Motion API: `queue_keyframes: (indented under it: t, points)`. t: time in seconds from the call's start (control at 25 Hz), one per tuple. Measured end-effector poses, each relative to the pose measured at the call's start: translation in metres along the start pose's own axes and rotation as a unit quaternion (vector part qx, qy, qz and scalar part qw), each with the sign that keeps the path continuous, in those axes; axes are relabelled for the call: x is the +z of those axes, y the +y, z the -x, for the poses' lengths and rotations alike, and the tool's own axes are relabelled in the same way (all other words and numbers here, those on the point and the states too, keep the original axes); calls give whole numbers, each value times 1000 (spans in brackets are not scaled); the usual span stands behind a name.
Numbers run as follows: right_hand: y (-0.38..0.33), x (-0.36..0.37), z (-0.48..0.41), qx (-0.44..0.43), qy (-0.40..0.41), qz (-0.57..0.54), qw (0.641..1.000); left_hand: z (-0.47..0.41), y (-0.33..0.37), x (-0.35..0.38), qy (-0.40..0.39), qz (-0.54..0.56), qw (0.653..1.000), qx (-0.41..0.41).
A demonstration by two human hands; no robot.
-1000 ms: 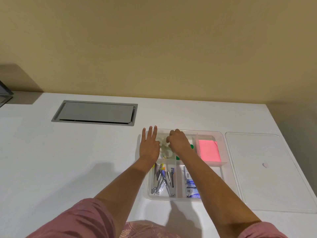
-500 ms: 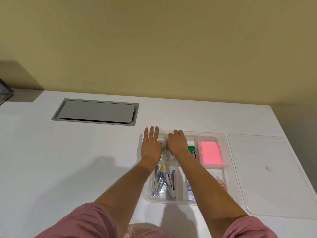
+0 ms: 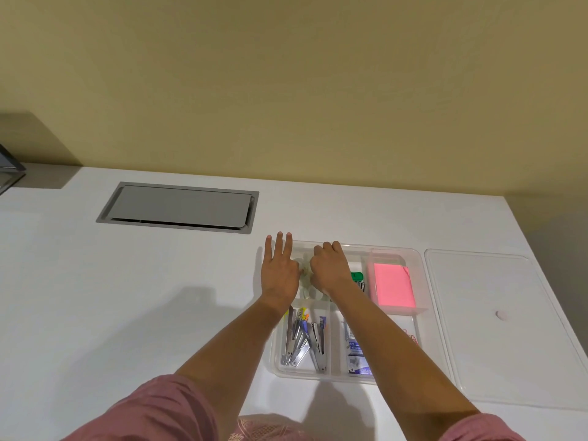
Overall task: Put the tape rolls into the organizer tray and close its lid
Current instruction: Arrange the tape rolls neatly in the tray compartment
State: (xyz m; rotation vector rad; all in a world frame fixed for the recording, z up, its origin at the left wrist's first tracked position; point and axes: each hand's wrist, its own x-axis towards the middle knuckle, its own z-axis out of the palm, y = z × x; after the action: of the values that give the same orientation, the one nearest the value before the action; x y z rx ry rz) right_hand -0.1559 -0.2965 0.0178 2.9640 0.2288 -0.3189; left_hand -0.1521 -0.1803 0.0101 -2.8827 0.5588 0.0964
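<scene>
Right grip (image 3: 329, 269) curled, knuckles up, over clear tape rolls (image 3: 306, 283) in tray's (image 3: 416, 265) far-left compartment; whether it actually pinches a roll can't tell, fingertips hidden. Left grip (image 3: 280, 272) open, three fingers spread flat, at tray's far-left corner, touching the rolls' edge. Staplers (image 3: 305, 340) in near-left compartment, pink notes (image 3: 393, 286) far right. Lid (image 3: 496, 329) off, flat on bench (image 3: 127, 297) just right of tray.
</scene>
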Motion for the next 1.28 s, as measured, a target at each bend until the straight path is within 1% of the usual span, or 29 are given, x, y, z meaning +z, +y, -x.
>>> queue_keyframes:
  t: [0.16, 0.28, 0.52, 0.76, 0.88, 0.96, 1.28]
  points:
    - [3, -13, 5, -30, 15, 38, 999, -2, 0, 0, -9, 2, 1000, -4]
    - [4, -24, 5, -29, 14, 68, 997, -4, 1, 0, -11, 7, 1000, -1]
    - [3, -18, 10, -17, 11, 32, 999, -5, 2, 3, -33, 25, 999, -11]
    - [7, 0, 13, -2, -5, 29, 1000, -4, -3, 3, -42, 72, 996, -25]
    - [13, 3, 11, 18, 15, -36, 999, -6, 0, 4, -43, 81, 996, -22]
    - [15, 5, 9, 16, 19, -52, 998, -8, 1, 3, -50, 72, 996, -16]
    - [12, 9, 4, 7, 10, -14, 1000, -14, 3, 3, -64, 55, 996, -14]
